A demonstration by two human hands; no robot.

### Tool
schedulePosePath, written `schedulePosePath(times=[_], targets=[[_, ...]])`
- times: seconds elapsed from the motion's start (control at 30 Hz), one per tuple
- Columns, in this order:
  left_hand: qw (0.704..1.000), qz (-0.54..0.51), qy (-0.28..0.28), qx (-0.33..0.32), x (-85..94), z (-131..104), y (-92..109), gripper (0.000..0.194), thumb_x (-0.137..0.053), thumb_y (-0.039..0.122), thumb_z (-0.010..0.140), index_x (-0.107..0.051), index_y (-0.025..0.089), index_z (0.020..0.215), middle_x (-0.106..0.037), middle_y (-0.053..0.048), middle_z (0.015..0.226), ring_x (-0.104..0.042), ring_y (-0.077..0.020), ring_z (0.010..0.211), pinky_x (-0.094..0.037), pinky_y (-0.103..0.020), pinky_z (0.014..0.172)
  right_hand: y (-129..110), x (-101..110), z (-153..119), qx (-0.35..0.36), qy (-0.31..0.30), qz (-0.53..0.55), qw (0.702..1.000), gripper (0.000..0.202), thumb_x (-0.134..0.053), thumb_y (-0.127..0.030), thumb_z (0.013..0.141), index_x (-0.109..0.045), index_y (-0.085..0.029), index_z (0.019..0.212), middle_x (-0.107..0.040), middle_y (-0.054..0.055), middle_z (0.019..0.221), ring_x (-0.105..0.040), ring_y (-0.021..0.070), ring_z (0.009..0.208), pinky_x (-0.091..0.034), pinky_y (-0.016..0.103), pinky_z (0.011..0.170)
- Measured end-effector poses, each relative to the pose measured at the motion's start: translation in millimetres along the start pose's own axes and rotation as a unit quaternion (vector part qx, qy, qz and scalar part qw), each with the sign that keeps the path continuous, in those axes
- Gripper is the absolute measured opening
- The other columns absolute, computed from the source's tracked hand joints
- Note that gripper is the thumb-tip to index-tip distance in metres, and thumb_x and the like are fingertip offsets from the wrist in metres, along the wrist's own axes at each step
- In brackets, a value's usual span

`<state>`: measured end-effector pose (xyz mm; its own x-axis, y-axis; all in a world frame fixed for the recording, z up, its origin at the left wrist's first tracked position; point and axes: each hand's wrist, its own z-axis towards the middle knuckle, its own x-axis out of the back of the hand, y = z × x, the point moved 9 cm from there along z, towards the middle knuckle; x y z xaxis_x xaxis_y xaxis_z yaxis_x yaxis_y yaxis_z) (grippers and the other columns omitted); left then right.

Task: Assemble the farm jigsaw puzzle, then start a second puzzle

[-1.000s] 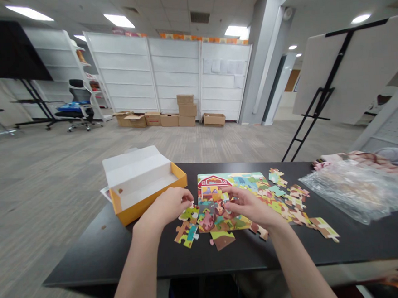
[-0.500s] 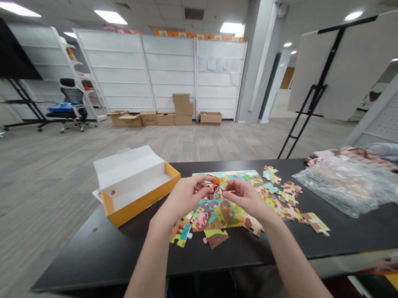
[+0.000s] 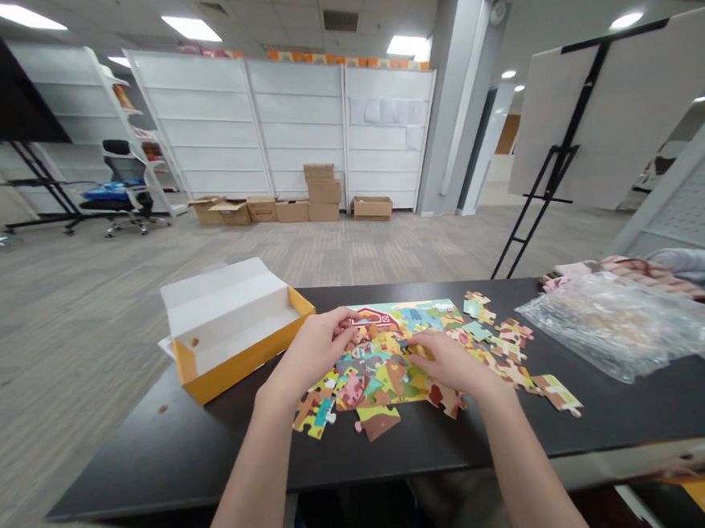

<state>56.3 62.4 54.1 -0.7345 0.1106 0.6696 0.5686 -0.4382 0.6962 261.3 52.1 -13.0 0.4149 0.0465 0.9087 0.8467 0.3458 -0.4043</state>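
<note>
A colourful jigsaw puzzle (image 3: 390,370) with a red barn at its top lies on the black table, its lower half covered by loose pieces. My left hand (image 3: 325,342) hovers at the puzzle's left side, fingers bent around what looks like a small reddish-brown jigsaw piece (image 3: 361,335), partly hidden. Over the right half is my right hand (image 3: 444,359), its thumb and fingers apart, near a small dark blue patch on the puzzle. Loose pieces lie below, among them a green-brown edge piece (image 3: 379,421) and a pale brown piece (image 3: 446,398).
An open yellow box (image 3: 247,360) with white inside stands at the left. More loose pieces (image 3: 509,349) spread to the right, beside a clear plastic bag (image 3: 626,325) and folded cloth (image 3: 631,273). The table's front edge (image 3: 344,483) runs below my forearms.
My hands have moved apart from where they met over the puzzle, the left one leftward and the right one slightly right and down. The red barn is now uncovered.
</note>
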Motion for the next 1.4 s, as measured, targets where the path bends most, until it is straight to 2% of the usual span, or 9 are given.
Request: schedulePosePath(times=[0.23, 0.33, 0.53, 0.63, 0.73, 0.9, 1.03, 1.2, 1.4], targets=[[0.999, -0.036, -0.006, 0.013, -13.8, 4.4, -9.2, 0.020, -0.055, 0.027, 0.091, -0.070, 0.019, 0.100, -0.077, -0.005, 0.089, -0.073, -0.0195, 0.078, -0.056, -0.029, 0.071, 38.9, 16.3, -12.8, -0.115, 0.029, -0.048, 0.992, 0.022, -0.057, -0.030, 0.091, -0.075, -0.020, 0.099, -0.076, 0.010, 0.100, -0.070, 0.0251, 0.089, -0.047, 0.032, 0.074], [0.999, -0.028, -0.020, -0.001, -27.2, 6.8, -3.0, 0.019, -0.054, 0.025, 0.091, -0.072, 0.020, 0.097, -0.077, -0.004, 0.088, -0.072, -0.0187, 0.077, -0.055, -0.028, 0.072, 44.2, 23.1, -13.9, -0.138, 0.043, -0.055, 0.988, 0.022, -0.057, -0.029, 0.091, -0.074, -0.018, 0.099, -0.076, 0.012, 0.100, -0.070, 0.0278, 0.092, -0.048, 0.035, 0.078], [0.998, -0.041, -0.041, -0.026, -51.9, 12.4, 8.6, 0.021, -0.054, 0.022, 0.092, -0.073, 0.018, 0.100, -0.077, -0.005, 0.094, -0.072, -0.0185, 0.083, -0.055, -0.029, 0.078, -4.4, 28.1, -7.9, 0.028, 0.078, 0.139, 0.987, 0.038, -0.071, -0.035, 0.086, -0.067, -0.022, 0.121, -0.069, 0.008, 0.122, -0.065, 0.0240, 0.109, -0.048, 0.039, 0.097], [0.997, -0.064, -0.032, -0.030, -58.3, 15.7, 9.4, 0.020, -0.054, 0.020, 0.092, -0.071, 0.018, 0.101, -0.076, -0.005, 0.094, -0.071, -0.0176, 0.081, -0.055, -0.029, 0.078, -19.2, 19.5, -4.5, 0.051, 0.055, 0.200, 0.977, 0.063, -0.079, -0.027, 0.076, -0.058, -0.025, 0.135, -0.062, 0.009, 0.134, -0.063, 0.0237, 0.113, -0.049, 0.040, 0.098], [0.997, -0.061, -0.016, -0.043, -62.8, 19.3, 11.8, 0.020, -0.053, 0.016, 0.092, -0.070, 0.018, 0.101, -0.076, -0.005, 0.098, -0.071, -0.0173, 0.086, -0.055, -0.029, 0.082, -21.6, 14.2, 0.3, 0.060, 0.064, 0.202, 0.975, 0.059, -0.075, -0.017, 0.077, -0.058, -0.024, 0.133, -0.062, 0.009, 0.132, -0.060, 0.0243, 0.118, -0.046, 0.042, 0.102], [0.998, 0.045, 0.014, -0.053, -66.9, 24.5, 8.0, 0.023, -0.051, 0.014, 0.093, -0.070, 0.019, 0.104, -0.073, -0.008, 0.109, -0.068, -0.0203, 0.100, -0.053, -0.033, 0.092, 2.6, 6.7, 5.5, 0.006, 0.079, 0.148, 0.986, 0.047, -0.073, -0.011, 0.076, -0.064, -0.021, 0.121, -0.063, 0.008, 0.118, -0.062, 0.0231, 0.108, -0.047, 0.040, 0.098], [0.982, 0.185, -0.032, -0.022, -73.9, 22.4, -4.3, 0.025, -0.056, 0.017, 0.091, -0.068, 0.020, 0.112, -0.071, -0.010, 0.121, -0.065, -0.0242, 0.114, -0.050, -0.037, 0.100, 19.4, 5.1, 6.0, -0.050, 0.087, 0.117, 0.988, 0.047, -0.078, -0.018, 0.077, -0.066, -0.022, 0.122, -0.054, 0.008, 0.119, -0.060, 0.0220, 0.106, -0.047, 0.037, 0.097], [0.958, 0.270, -0.097, -0.002, -78.2, 15.6, -6.6, 0.025, -0.058, 0.022, 0.090, -0.068, 0.019, 0.112, -0.073, -0.010, 0.118, -0.067, -0.0281, 0.113, -0.051, -0.039, 0.096, 19.2, -6.2, 17.6, -0.077, 0.059, 0.079, 0.992, 0.049, -0.079, -0.024, 0.079, -0.066, -0.023, 0.126, -0.054, 0.006, 0.108, -0.059, 0.0210, 0.095, -0.046, 0.036, 0.091], [0.950, 0.295, -0.096, -0.017, -82.3, 15.0, -2.5, 0.027, -0.060, 0.027, 0.091, -0.069, 0.018, 0.115, -0.073, -0.012, 0.118, -0.066, -0.0291, 0.114, -0.051, -0.040, 0.096, 14.6, -17.9, 27.4, -0.071, 0.057, 0.069, 0.994, 0.054, -0.074, -0.022, 0.082, -0.059, -0.020, 0.133, -0.060, 0.008, 0.109, -0.059, 0.0240, 0.105, -0.043, 0.035, 0.095]])
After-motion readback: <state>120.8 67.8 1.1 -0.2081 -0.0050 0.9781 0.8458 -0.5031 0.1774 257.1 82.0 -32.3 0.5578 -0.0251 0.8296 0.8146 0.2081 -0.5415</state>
